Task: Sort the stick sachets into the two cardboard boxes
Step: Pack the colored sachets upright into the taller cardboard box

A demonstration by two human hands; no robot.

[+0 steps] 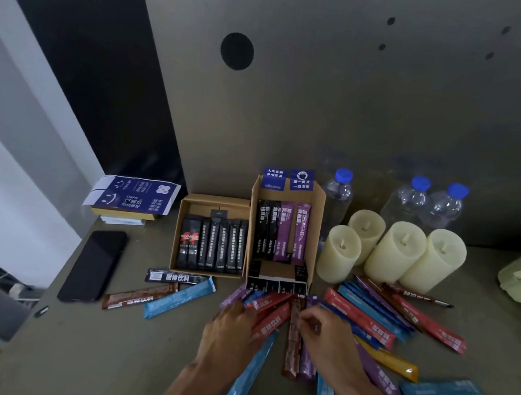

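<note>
Four candles [395,255] and three bottles [337,193] beside the boxes [176,237]; left hand [231,325], right hand [329,342] among loose sachets [365,319], fingers' [305,317] grip unclear

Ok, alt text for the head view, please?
The right hand pinches a brown sachet among loose sachets on the table; the left hand rests on others. Behind, two part-filled boxes; candles and bottles at right.

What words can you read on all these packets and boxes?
"固体饮料": black sachet lying in front of the left box.
"COFFEE": blue leaflet at the left.
Blue flaps of the right box, the boxed sachets and the loose coloured sachets: too blurred to read.
</note>
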